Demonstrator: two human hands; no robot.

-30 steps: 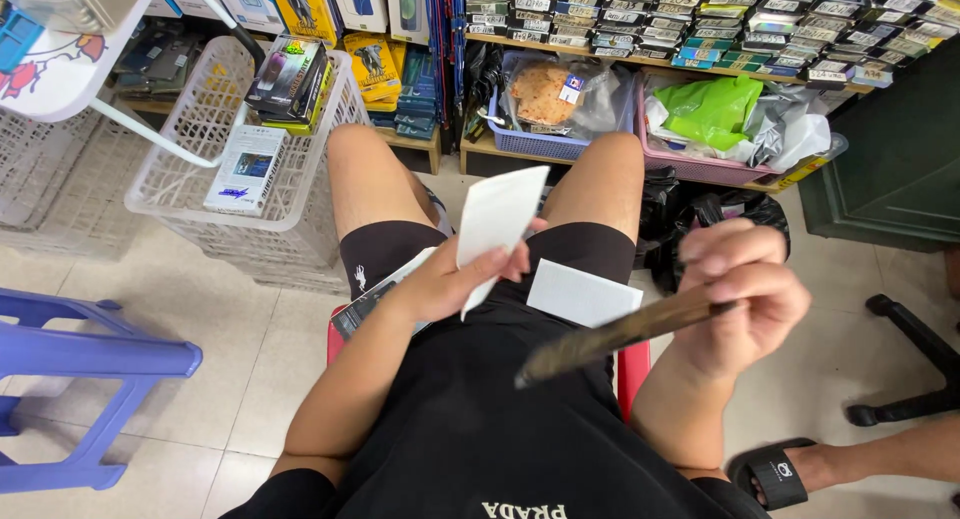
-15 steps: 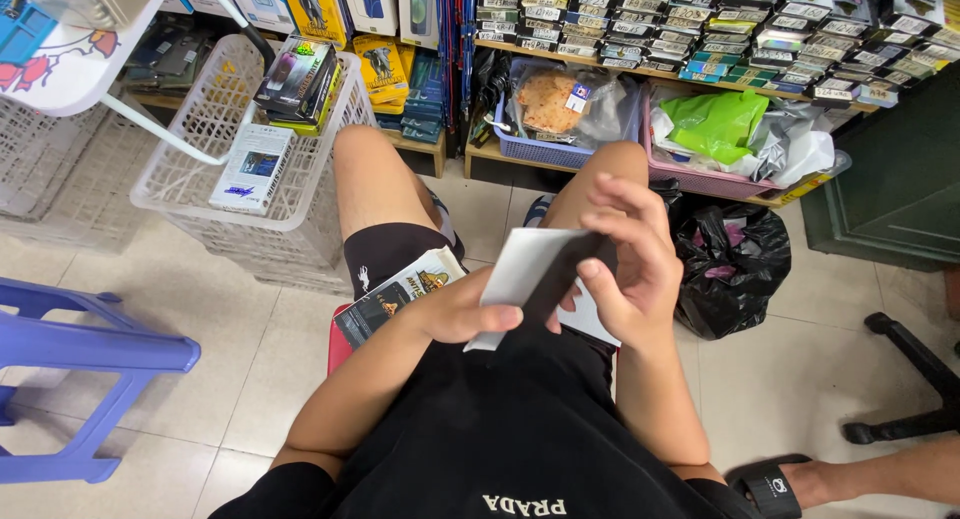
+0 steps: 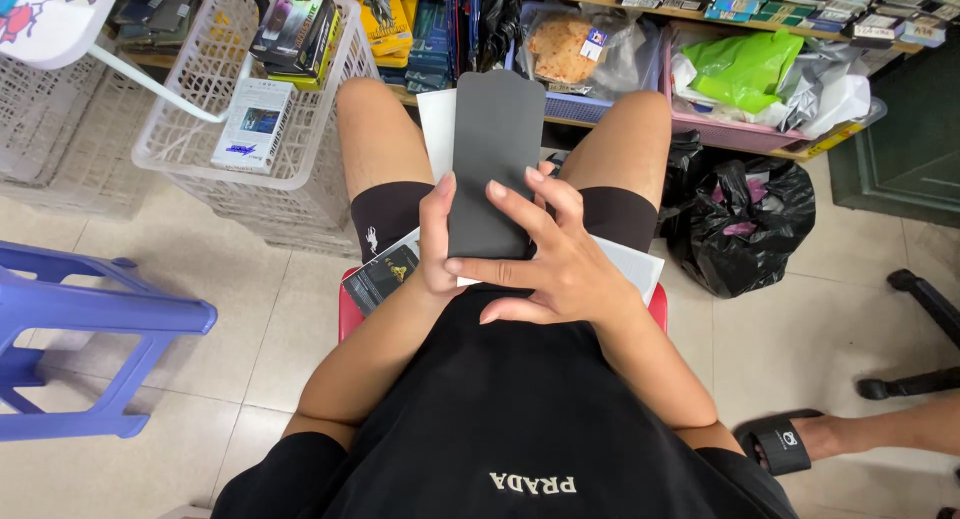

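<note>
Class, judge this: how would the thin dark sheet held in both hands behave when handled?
The dark sheet looks very thin yet stands straight above the left hand and right hand, so probably stiff, light. Its smooth face may be slippery and crack if bent.

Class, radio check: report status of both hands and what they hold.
Left hand and right hand both gripping dark flat sheet, white envelope behind it. Right fingers across its front. Nothing blocking.
</note>
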